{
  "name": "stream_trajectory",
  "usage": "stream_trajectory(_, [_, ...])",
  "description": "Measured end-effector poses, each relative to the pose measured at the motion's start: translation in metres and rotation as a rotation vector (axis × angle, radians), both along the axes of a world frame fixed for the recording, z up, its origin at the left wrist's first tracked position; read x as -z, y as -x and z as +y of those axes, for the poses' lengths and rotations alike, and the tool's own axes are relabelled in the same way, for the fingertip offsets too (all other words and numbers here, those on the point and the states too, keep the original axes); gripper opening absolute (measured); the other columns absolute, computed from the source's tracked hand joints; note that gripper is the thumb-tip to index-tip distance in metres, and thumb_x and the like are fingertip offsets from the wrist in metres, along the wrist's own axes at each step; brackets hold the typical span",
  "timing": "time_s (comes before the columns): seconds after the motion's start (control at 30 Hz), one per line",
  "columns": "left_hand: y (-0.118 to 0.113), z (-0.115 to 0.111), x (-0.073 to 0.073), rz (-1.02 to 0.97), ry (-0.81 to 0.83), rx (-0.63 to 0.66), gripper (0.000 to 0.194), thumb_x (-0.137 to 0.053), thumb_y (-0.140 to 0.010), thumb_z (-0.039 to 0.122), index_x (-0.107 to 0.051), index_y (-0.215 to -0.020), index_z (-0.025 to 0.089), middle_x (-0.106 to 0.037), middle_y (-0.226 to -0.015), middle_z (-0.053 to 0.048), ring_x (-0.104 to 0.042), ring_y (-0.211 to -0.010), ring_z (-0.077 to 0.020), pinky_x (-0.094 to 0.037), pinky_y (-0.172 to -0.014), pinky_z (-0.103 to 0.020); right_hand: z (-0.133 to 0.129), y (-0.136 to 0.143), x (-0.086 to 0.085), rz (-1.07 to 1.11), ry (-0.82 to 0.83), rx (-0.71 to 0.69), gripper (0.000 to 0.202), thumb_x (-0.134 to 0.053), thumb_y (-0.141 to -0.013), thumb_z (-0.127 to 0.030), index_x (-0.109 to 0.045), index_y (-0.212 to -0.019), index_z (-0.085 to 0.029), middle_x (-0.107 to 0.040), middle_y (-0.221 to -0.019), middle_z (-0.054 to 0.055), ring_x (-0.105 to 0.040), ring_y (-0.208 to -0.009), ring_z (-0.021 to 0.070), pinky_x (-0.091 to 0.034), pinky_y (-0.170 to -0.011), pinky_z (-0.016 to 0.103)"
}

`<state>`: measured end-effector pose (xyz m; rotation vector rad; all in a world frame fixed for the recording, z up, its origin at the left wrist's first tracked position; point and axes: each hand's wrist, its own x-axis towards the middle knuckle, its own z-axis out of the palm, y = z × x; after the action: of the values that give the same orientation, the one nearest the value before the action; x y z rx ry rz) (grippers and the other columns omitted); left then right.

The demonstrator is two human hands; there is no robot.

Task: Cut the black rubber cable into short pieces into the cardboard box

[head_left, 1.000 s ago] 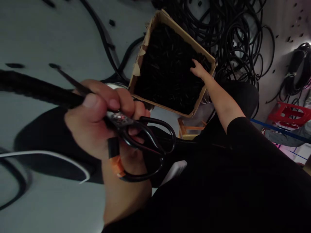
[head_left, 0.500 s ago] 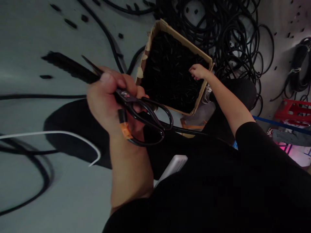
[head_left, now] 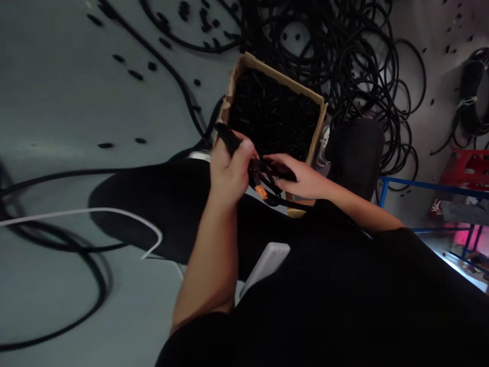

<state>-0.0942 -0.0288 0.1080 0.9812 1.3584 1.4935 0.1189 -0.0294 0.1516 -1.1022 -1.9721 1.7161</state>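
Note:
My left hand (head_left: 231, 165) is closed around a thick black cable end (head_left: 227, 137) and black-handled scissors (head_left: 267, 176). Orange tape (head_left: 261, 191) is wrapped on one handle loop. At those loops, my right hand (head_left: 300, 176) has its thumb and fingers curled about the handles; dark parts blur together there. Behind both hands stands a cardboard box (head_left: 284, 74) full of short black pieces (head_left: 273, 109). The scissor blades are hidden by the left hand and cable.
Tangled black cable (head_left: 367, 76) lies beyond the box. Black offcuts (head_left: 135, 75) are scattered over the grey floor. A white cord (head_left: 114, 211) crosses my leg, and a white device (head_left: 265, 267) rests by my body. Right, a red stool (head_left: 468, 165) stands near a blue frame (head_left: 431, 186).
My right hand has come back from above the box to the scissors' handles. My left hand has moved right and away from me, still holding the scissors and cable.

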Motion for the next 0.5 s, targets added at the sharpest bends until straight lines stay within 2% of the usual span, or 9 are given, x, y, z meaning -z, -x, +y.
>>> stream_trajectory(0.1, [-0.007, -0.011, -0.004, 0.084, 0.047, 0.094, 0.066, -0.079, -0.099, 0.088, -0.062, -0.088, 0.025, -0.061, -0.067, 0.004, -0.051, -0.052, -0.0143, -0.043, -0.051, -0.029, -0.015, -0.004, 0.011, 0.022, -0.032, 0.068, 0.079, -0.068, -0.102, -0.017, -0.055, -0.179, -0.025, -0.068, -0.169, 0.014, -0.067, -0.16, 0.0293, -0.054, -0.141, 0.054])
stream_trajectory(0.23, [-0.01, -0.024, -0.003, 0.207, 0.055, 0.049, 0.07, -0.076, -0.098, 0.093, -0.061, -0.09, 0.025, -0.064, -0.073, 0.003, -0.056, -0.06, -0.0155, -0.047, -0.059, -0.03, -0.031, -0.019, 0.008, -0.082, -0.098, 0.163, 0.069, -0.071, -0.102, -0.02, -0.065, -0.17, -0.025, -0.072, -0.159, 0.015, -0.071, -0.153, 0.0306, -0.057, -0.138, 0.055])
stream_trajectory(0.33, [-0.017, -0.042, -0.003, 0.235, 0.064, 0.066, 0.069, -0.074, -0.1, 0.092, -0.062, -0.092, 0.025, -0.065, -0.075, 0.002, -0.059, -0.063, -0.0167, -0.049, -0.061, -0.031, -0.047, -0.032, 0.002, -0.103, -0.038, 0.089, 0.076, -0.078, -0.1, -0.023, -0.063, -0.174, -0.025, -0.074, -0.157, 0.017, -0.075, -0.147, 0.0334, -0.062, -0.132, 0.058])
stream_trajectory(0.43, [-0.03, -0.067, -0.01, 0.243, 0.086, 0.131, 0.067, -0.072, -0.105, 0.09, -0.064, -0.094, 0.024, -0.068, -0.079, -0.001, -0.066, -0.07, -0.0189, -0.056, -0.067, -0.033, -0.063, -0.037, 0.0, -0.07, -0.014, 0.052, 0.09, -0.083, -0.098, -0.024, -0.054, -0.183, -0.029, -0.068, -0.174, 0.017, -0.069, -0.16, 0.0354, -0.056, -0.139, 0.062])
stream_trajectory(0.5, [-0.039, -0.083, -0.017, 0.248, 0.104, 0.154, 0.067, -0.071, -0.106, 0.09, -0.065, -0.094, 0.024, -0.071, -0.082, -0.003, -0.07, -0.075, -0.0205, -0.059, -0.071, -0.034, -0.071, -0.038, 0.003, -0.04, -0.009, 0.078, 0.086, -0.083, -0.099, -0.023, -0.058, -0.181, -0.032, -0.067, -0.177, 0.016, -0.067, -0.163, 0.0346, -0.053, -0.141, 0.063])
